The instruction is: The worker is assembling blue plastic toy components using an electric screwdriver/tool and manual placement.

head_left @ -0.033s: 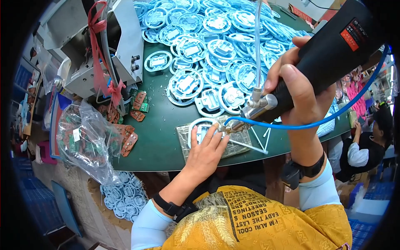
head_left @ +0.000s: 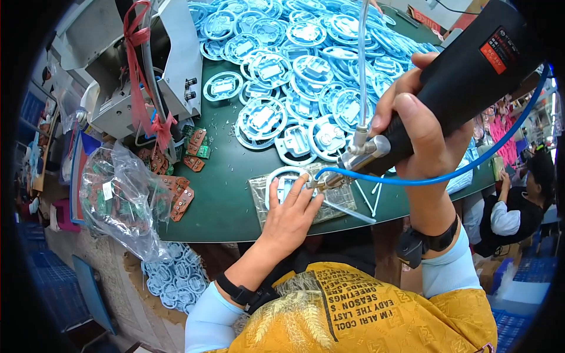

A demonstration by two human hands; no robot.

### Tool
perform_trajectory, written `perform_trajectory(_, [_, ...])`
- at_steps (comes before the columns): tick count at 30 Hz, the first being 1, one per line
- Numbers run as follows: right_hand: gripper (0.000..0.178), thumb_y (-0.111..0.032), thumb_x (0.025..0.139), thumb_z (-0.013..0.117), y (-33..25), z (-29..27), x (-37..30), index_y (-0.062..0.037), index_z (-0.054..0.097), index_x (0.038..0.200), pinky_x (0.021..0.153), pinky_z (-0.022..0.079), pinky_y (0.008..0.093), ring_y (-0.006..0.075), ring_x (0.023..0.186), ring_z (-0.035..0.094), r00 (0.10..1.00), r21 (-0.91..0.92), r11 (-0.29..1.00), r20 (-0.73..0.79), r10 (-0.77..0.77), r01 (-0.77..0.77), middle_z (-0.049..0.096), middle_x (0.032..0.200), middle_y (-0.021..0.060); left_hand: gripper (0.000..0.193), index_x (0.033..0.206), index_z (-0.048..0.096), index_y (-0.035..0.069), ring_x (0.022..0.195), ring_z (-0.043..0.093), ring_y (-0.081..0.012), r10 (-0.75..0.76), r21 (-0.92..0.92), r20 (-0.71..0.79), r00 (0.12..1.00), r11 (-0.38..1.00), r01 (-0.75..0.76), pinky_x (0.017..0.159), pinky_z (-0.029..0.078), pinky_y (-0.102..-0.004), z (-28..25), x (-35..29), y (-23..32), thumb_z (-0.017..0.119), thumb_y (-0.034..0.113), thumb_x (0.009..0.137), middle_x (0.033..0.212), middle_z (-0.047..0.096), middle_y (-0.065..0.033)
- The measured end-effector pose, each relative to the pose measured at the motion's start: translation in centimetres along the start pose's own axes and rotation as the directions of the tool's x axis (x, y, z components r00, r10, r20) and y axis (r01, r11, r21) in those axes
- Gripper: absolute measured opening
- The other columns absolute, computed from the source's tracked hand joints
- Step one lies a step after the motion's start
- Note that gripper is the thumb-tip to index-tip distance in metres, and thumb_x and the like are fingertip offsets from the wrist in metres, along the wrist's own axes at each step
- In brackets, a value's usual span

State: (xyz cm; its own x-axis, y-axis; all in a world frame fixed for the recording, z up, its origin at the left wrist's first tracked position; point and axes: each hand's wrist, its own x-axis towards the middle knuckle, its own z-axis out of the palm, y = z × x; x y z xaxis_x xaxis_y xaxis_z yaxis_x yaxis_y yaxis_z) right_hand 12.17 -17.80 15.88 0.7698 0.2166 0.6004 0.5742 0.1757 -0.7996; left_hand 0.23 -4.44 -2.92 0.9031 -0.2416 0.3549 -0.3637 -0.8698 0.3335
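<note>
My right hand (head_left: 428,126) wraps round a black power screwdriver (head_left: 471,70) with a metal nose, a clear tube and a blue hose. Its tip points down and left at a round light-blue plastic part (head_left: 286,179) on a flat grey-brown pad (head_left: 259,200) near the table's front edge. My left hand (head_left: 289,217) rests on that part with fingers spread, fingertips close to the screwdriver's tip. Fingers and tool hide the right side of the part, so whether the tip touches it cannot be seen. A thin pale stick (head_left: 350,210) crosses the pad beside my left hand.
Many more light-blue parts (head_left: 306,76) heap across the back of the green table (head_left: 220,212). Red-brown circuit boards (head_left: 182,197), a clear plastic bag (head_left: 126,200) and a grey metal machine (head_left: 176,65) stand left. Below lie more blue parts (head_left: 175,276). Another person (head_left: 518,206) sits at right.
The screwdriver's nose has shifted slightly down and left. The outer end of the pale stick has swung a little toward me. My left hand has hardly moved.
</note>
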Motion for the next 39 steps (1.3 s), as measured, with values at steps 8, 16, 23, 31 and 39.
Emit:
perform_trajectory(8, [0.043, -0.002, 0.083, 0.057, 1.5, 0.7, -1.2, 0.0031, 0.044, 0.123, 0.057, 0.052, 0.0295, 0.0188, 0.063, 0.059, 0.999, 0.1, 0.994, -0.02, 0.036, -0.033, 0.052, 0.078, 0.0105, 0.026, 0.11, 0.064, 0.011, 0.135, 0.043, -0.0279, -0.01, -0.097, -0.045, 0.999, 0.995, 0.005, 0.106, 0.023, -0.0661, 0.0, 0.2, -0.1, 0.059, 0.007, 0.085, 0.108, 0.061, -0.0077])
perform_trajectory(16, [0.042, 0.0, 0.083, 0.061, 1.8, 0.2, -1.1, 0.0033, 0.046, 0.122, 0.059, 0.049, 0.0282, 0.0156, 0.062, 0.059, 0.999, 0.032, 0.999, 0.042, 0.001, -0.003, 0.054, 0.078, 0.0076, 0.029, 0.11, 0.065, 0.011, 0.135, 0.043, -0.029, -0.005, -0.097, -0.021, 1.0, 0.995, 0.003, 0.104, 0.024, -0.0683, -0.3, 0.2, 0.0, 0.062, 0.005, 0.082, 0.111, 0.061, -0.0077])
perform_trajectory(23, [0.043, -0.003, 0.086, 0.063, -0.4, -2.7, 2.2, 0.007, 0.048, 0.126, 0.061, 0.051, 0.0281, 0.0143, 0.065, 0.061, 0.986, -0.1, 0.986, -0.089, -0.142, 0.133, 0.057, 0.078, 0.0059, 0.053, 0.121, 0.061, 0.01, 0.13, 0.044, -0.0312, -0.007, -0.059, -0.013, 1.0, 0.998, 0.006, 0.105, 0.028, -0.0589, -3.4, 0.1, -0.7, 0.08, 0.021, 0.073, 0.138, 0.048, -0.0124])
perform_trajectory(31, [0.047, -0.005, 0.083, 0.073, 4.3, -5.3, 2.7, 0.0022, 0.05, 0.124, 0.068, 0.052, 0.0265, 0.0134, 0.074, 0.062, 0.994, -0.327, 0.945, -0.099, -0.048, 0.013, 0.06, 0.088, 0.0052, 0.072, 0.122, 0.057, 0.005, 0.102, 0.059, -0.0317, -0.275, -0.049, 0.213, 0.938, 0.955, 0.291, 0.08, 0.051, -0.0398, -7.0, 1.4, -2.7, 0.089, 0.021, 0.059, 0.113, 0.054, -0.0114])
perform_trajectory(39, [0.044, -0.009, 0.087, 0.072, 5.5, -8.0, 0.8, -0.0023, 0.047, 0.123, 0.067, 0.05, 0.0226, 0.0081, 0.079, 0.06, 0.977, -0.173, 0.983, -0.211, 0.021, -0.058, 0.059, 0.094, 0.0033, 0.075, 0.121, 0.051, 0.005, 0.099, 0.061, -0.0356, -0.079, -0.027, -0.274, 0.958, 0.997, 0.075, 0.083, 0.052, -0.0414, -6.8, -4.1, -4.6, 0.084, -0.001, 0.054, 0.118, 0.058, -0.0172])
